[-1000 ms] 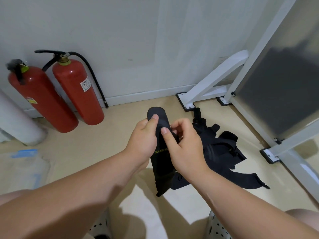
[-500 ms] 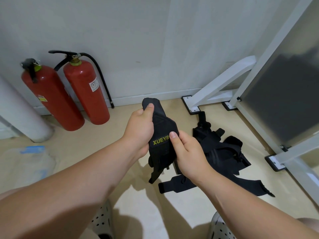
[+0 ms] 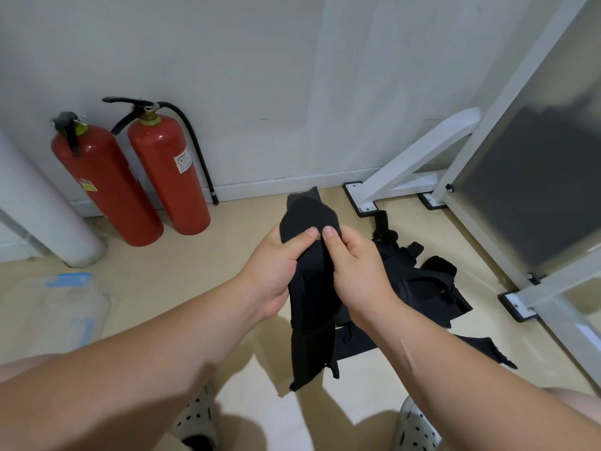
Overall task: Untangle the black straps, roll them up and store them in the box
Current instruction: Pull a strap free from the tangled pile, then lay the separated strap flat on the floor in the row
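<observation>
While L hand (image 3: 273,278) & R hand (image 3: 357,275) fingers (image 3: 329,232) pinch strap (image 3: 312,288) midair, strap pile (image 3: 422,288) just R.

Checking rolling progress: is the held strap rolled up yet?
Not rolled: the strap hangs loose below the left hand and right hand pinching it.

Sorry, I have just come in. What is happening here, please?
A person is holding one black strap upright with both hands. The left grip and the right grip pinch it near its top, thumbs almost together, and its lower end hangs free. The other straps lie in a tangled pile on the floor, to the right.
</observation>
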